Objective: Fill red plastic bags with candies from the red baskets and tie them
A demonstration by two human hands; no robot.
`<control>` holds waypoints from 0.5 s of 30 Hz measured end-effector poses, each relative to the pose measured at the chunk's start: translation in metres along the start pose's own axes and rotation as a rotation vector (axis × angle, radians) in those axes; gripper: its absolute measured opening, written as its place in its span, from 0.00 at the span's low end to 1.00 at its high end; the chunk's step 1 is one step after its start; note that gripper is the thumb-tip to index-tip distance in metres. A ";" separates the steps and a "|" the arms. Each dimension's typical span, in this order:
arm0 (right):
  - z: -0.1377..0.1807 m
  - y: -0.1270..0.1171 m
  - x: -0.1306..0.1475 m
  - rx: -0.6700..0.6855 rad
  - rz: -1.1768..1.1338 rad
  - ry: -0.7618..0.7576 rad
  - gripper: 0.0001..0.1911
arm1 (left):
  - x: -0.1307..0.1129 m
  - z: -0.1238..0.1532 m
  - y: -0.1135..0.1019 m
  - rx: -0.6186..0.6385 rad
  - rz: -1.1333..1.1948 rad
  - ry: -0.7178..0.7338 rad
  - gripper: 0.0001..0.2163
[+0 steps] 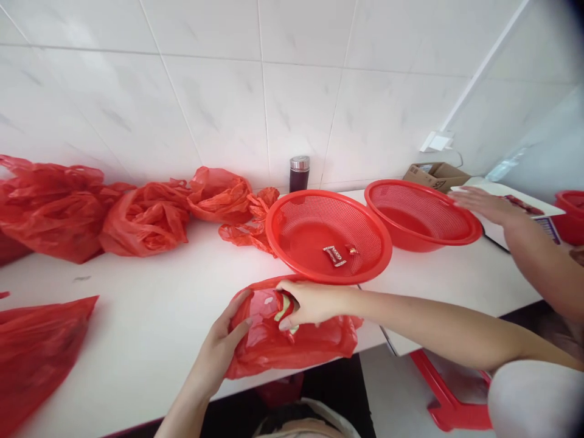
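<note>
A red plastic bag (292, 340) lies at the front edge of the white counter (150, 316). My left hand (221, 340) grips the bag's left edge, fingers curled on the plastic. At the bag's mouth, my right hand (308, 302) is closed on a small wrapped sweet (283, 309) with a pale green and red wrapper. Just behind the bag stands a red mesh basket (328, 234) holding two small wrapped sweets (335, 254).
A second red basket (422, 213) sits to the right, with another person's hand (483, 204) resting on a white box beside it. Several red bags (137, 216) are piled along the tiled wall. A dark flask (298, 173) and a cardboard box (435, 175) stand at the back.
</note>
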State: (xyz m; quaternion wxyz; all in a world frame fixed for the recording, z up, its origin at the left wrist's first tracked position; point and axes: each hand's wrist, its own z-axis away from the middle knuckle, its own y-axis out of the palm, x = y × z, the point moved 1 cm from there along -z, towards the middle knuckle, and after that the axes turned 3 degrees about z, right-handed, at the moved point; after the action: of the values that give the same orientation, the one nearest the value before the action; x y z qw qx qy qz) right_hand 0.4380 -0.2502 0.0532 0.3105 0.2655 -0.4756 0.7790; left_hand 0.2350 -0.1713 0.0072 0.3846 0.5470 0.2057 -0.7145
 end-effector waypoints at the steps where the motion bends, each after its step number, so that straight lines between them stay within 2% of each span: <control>1: 0.000 0.004 -0.004 -0.098 0.101 0.006 0.36 | 0.000 0.001 -0.001 -0.014 -0.025 0.019 0.30; 2: 0.002 0.005 -0.006 -0.167 0.170 -0.005 0.37 | 0.000 0.002 -0.002 -0.026 -0.050 0.036 0.30; 4: 0.009 0.000 -0.004 -0.207 0.214 -0.062 0.36 | 0.001 0.004 -0.004 -0.046 -0.105 0.064 0.30; 8: 0.024 -0.039 0.010 -0.139 0.067 -0.104 0.26 | 0.000 0.007 -0.007 -0.096 -0.236 0.134 0.27; 10: 0.023 -0.069 0.004 -0.233 0.028 -0.028 0.25 | -0.001 0.010 -0.008 -0.123 -0.279 0.169 0.26; 12: 0.017 -0.097 -0.015 -0.388 0.112 0.106 0.26 | 0.000 0.013 -0.009 -0.138 -0.289 0.197 0.27; 13: 0.014 -0.109 -0.029 -0.433 0.189 0.203 0.28 | 0.001 0.015 -0.009 -0.140 -0.282 0.202 0.28; 15: 0.007 -0.125 -0.058 -0.439 0.335 0.406 0.37 | 0.003 0.019 -0.011 -0.136 -0.255 0.183 0.31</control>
State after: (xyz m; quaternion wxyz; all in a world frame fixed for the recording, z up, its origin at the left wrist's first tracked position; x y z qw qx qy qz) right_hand 0.5694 -0.2259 0.0871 0.3162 -0.0498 -0.5975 0.7352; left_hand 0.2145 -0.1795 0.0094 0.3067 0.5518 0.3557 -0.6891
